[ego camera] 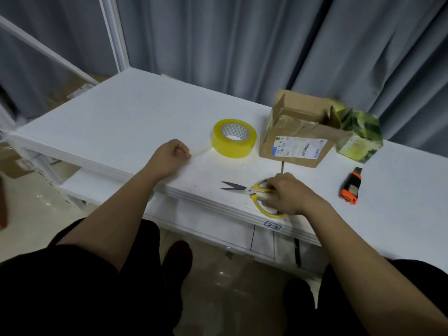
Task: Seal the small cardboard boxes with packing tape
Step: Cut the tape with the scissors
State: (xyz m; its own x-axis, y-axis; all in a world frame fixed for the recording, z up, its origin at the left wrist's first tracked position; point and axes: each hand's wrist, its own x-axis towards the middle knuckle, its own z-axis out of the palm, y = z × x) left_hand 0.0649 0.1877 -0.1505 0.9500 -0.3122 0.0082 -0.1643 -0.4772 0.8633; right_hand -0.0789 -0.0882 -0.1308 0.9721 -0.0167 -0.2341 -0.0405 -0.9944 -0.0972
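My right hand (287, 194) grips the yellow scissors (257, 192) on the bench (121, 122). My left hand (171, 155) pinches a tape strip pulled from the packing tape roll (234, 138).

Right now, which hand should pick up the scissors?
Right hand: it already rests on the yellow handles of the scissors. The left hand is fisted farther away, near the tape roll.

White table (126, 112): tape roll (234, 138), cardboard box (297, 137), scissors (252, 191), utility knife (350, 186).
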